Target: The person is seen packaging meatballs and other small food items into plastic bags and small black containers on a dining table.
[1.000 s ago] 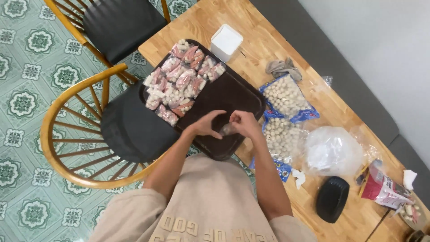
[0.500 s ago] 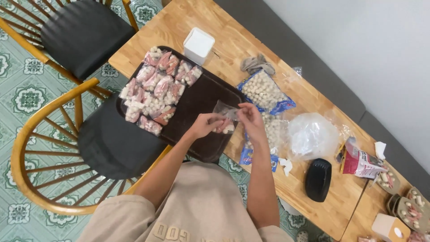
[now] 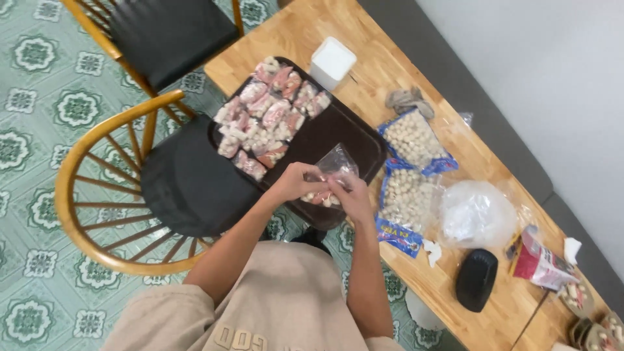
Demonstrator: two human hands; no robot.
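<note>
A long wooden counter (image 3: 455, 279) runs diagonally from the far left to the near right. Left of it stand two wooden chairs with black seats, the nearer chair (image 3: 188, 182) tucked against the counter edge. On the counter lies a dark brown tray (image 3: 338, 140), its far-left half piled with small filled packets (image 3: 270, 117) of pink and white pieces. Right of the tray sit two opened blue-edged bags of pale round balls (image 3: 409, 169), then a crumpled heap of clear plastic bags (image 3: 478, 214), a black oval dish (image 3: 476, 279) and a red-and-white packet (image 3: 539, 263). A white square box (image 3: 333, 60) stands beyond the tray.

Over the tray's near corner, both hands close on one small clear bag (image 3: 335, 170). The left hand (image 3: 296, 183) pinches its left side, the right hand (image 3: 348, 195) its right, so both are equally near. The bag hangs between the fingers, mouth pointing up and away, a few pink and white pieces resting in its bottom.
</note>
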